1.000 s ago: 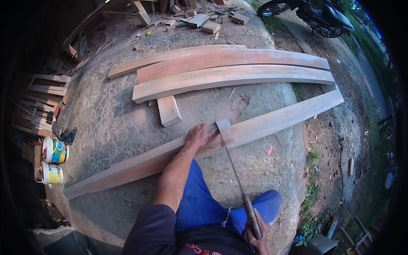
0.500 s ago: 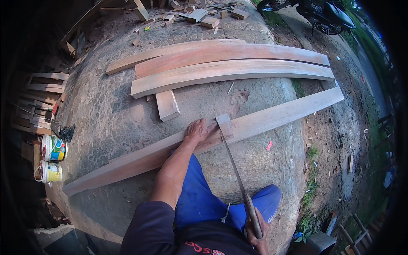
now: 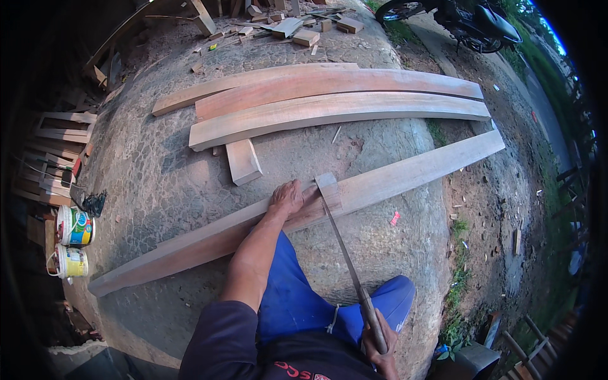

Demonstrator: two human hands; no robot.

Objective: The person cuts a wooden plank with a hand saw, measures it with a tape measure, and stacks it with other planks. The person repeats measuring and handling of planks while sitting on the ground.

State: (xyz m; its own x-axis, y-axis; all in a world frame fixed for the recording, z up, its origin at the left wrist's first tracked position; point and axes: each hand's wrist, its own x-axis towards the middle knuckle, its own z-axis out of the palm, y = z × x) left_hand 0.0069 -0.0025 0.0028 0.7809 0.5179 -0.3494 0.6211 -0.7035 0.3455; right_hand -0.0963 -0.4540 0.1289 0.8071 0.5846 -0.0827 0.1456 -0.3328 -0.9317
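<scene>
A long pale wooden beam (image 3: 411, 174) lies slantwise across the ground in front of me. My left hand (image 3: 287, 197) grips its upper edge near the middle, with the fingers curled and partly hidden. Just right of that hand, a short wood block (image 3: 329, 190) rests on the beam. My right hand (image 3: 380, 347) is closed round the wooden handle of a handsaw (image 3: 342, 246), low and close to my body. The saw's blade slants up and away, its far end at the block's left side. Whether the teeth have entered the wood I cannot tell.
Beyond lie several thick planks (image 3: 342, 107), propped on a short timber (image 3: 244, 161). Two buckets (image 3: 75, 226) stand at the left near stacked wooden frames (image 3: 63, 133). Offcuts (image 3: 306, 38) litter the far ground. A motorcycle (image 3: 468, 22) is parked at the far right.
The whole view has shifted slightly, with the scene moving a little left. Both hands and the saw keep nearly the same place against the beam.
</scene>
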